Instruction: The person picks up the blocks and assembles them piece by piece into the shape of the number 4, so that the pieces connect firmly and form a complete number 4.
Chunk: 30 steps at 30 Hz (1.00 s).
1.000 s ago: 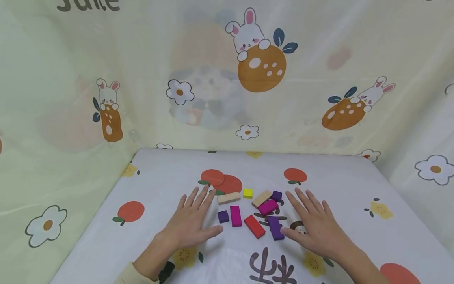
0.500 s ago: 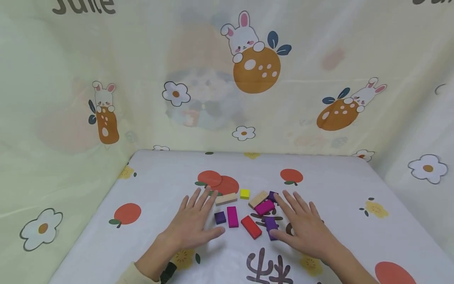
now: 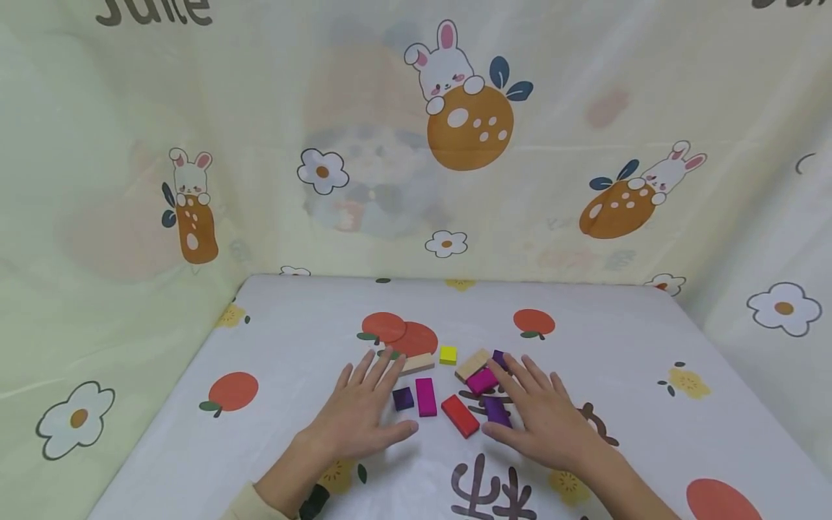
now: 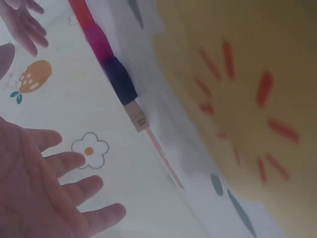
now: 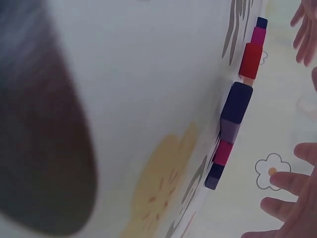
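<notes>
My left hand (image 3: 360,415), fingers spread, hovers over the table left of a small group of toy blocks. Its fingertips partly cover a plain wooden block (image 3: 419,364); a purple cube (image 3: 403,399) and an upright-lying magenta block (image 3: 425,397) are close by. Likewise spread and holding nothing, my right hand (image 3: 539,422) is over the group's right side. It partly hides a purple block (image 3: 497,411), a second magenta block (image 3: 481,381) and another purple cube (image 3: 499,358). Between the hands lie a red block (image 3: 460,416), a yellow cube (image 3: 448,354) and a second wooden block (image 3: 472,365).
A white printed cloth (image 3: 312,310) covers the table. Printed curtains (image 3: 377,87) hang behind it and at both sides. A black strap piece (image 3: 315,500) shows at my left wrist.
Both hands have moved inward, the right one shifting left over the blocks and the left one slightly right. The head view has turned a little. The blocks stay in place.
</notes>
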Each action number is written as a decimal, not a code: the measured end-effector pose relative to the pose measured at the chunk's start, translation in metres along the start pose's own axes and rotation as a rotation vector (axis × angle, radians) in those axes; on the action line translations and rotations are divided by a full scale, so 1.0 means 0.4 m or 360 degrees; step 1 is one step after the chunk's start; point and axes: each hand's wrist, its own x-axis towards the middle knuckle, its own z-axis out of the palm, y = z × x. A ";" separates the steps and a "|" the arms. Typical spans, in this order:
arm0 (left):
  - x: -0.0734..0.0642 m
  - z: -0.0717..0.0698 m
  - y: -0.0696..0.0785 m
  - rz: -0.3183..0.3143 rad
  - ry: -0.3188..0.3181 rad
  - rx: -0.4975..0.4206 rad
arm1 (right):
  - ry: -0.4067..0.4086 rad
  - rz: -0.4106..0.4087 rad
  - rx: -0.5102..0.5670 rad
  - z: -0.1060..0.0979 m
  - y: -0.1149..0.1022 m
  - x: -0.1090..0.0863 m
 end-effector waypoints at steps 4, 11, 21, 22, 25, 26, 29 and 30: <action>0.003 0.007 0.004 0.0014 -0.0018 -0.0021 | -0.0039 0.0027 0.0011 0.006 -0.006 0.006; 0.011 0.017 0.012 0.0028 -0.0044 -0.0049 | -0.0119 0.0038 0.0044 0.014 -0.023 0.016; 0.024 0.031 0.034 0.0087 -0.0131 -0.0004 | -0.0073 -0.0092 0.0093 0.030 -0.027 0.023; 0.024 0.034 0.034 0.0086 -0.0143 0.0003 | -0.0076 -0.0097 0.0099 0.032 -0.029 0.025; 0.024 0.045 0.036 0.0075 -0.0183 0.0025 | -0.0101 -0.0097 0.0105 0.038 -0.037 0.031; 0.024 0.048 0.036 0.0071 -0.0192 0.0029 | -0.0107 -0.0097 0.0104 0.038 -0.040 0.032; 0.022 0.052 0.040 0.0069 -0.0202 0.0050 | -0.0119 -0.0105 0.0103 0.042 -0.047 0.036; 0.022 0.053 0.042 0.0072 -0.0201 0.0063 | -0.0120 -0.0110 0.0106 0.043 -0.049 0.037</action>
